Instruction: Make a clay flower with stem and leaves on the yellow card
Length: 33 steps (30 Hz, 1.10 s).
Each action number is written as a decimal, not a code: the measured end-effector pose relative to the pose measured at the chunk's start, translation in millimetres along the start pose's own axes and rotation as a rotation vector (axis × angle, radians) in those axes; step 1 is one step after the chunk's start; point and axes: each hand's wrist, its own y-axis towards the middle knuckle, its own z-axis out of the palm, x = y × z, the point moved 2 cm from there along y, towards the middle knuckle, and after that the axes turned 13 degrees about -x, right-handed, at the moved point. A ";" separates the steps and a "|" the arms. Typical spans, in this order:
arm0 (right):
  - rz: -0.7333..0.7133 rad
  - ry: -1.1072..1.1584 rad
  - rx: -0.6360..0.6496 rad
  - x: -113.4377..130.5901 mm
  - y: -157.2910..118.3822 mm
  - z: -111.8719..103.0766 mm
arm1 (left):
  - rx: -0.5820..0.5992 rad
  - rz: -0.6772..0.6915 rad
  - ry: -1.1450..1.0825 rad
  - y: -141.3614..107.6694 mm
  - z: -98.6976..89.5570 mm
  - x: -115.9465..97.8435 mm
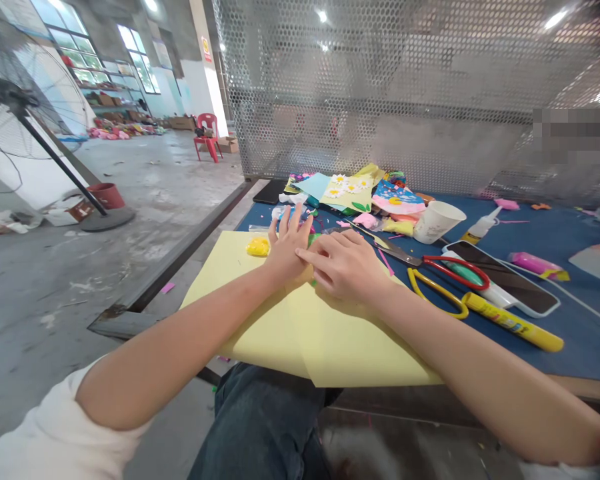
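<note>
- Two hands show: the left hand point(286, 250) and the right hand point(343, 267), both bare and side by side, with the right index finger touching the back of the left hand.
- One pale yellow sheet point(300, 337) lies under both hands. A line runs across it, but whether this is a crease or a second sheet is hard to tell.
- The sheet is flat, matte and plain, and it overhangs the near edge of the blue tabletop point(575, 350).
- Its long axis runs roughly sideways across the view, from below the left hand to beyond the right hand, tilted slightly; one corner points down and right.
- The left hand rests on the sheet with its fingers spread wide.
- The right hand curves over the sheet with its fingers close together; whether it pinches anything is unclear.
- One yellow clay lump point(257, 247) in a clear bag sits just left of the left hand.
- One pair of scissors point(447, 277) lies right of the right hand, with red and yellow handles.
- One yellow glue stick point(513, 323) lies further right.
- One phone point(503, 277) lies beyond the scissors.
- One paper cup point(439, 222) stands ahead of the right hand.
</note>
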 end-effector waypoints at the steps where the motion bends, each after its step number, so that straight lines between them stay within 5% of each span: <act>1: -0.005 -0.002 -0.023 -0.8 -0.2 -0.7 | 0.008 -0.020 -0.007 0.8 -0.5 -0.4; 15: 0.022 0.078 -0.017 -5.6 -2.2 4.7 | 0.060 -0.056 -0.020 2.5 -5.2 -3.0; 27: 0.034 0.107 0.160 -9.2 -5.2 11.7 | 0.057 -0.122 -0.105 6.7 -6.2 -5.6; 33: 0.085 0.109 0.113 -15.1 -6.0 10.2 | 0.010 -0.171 -0.165 8.8 -4.0 -3.3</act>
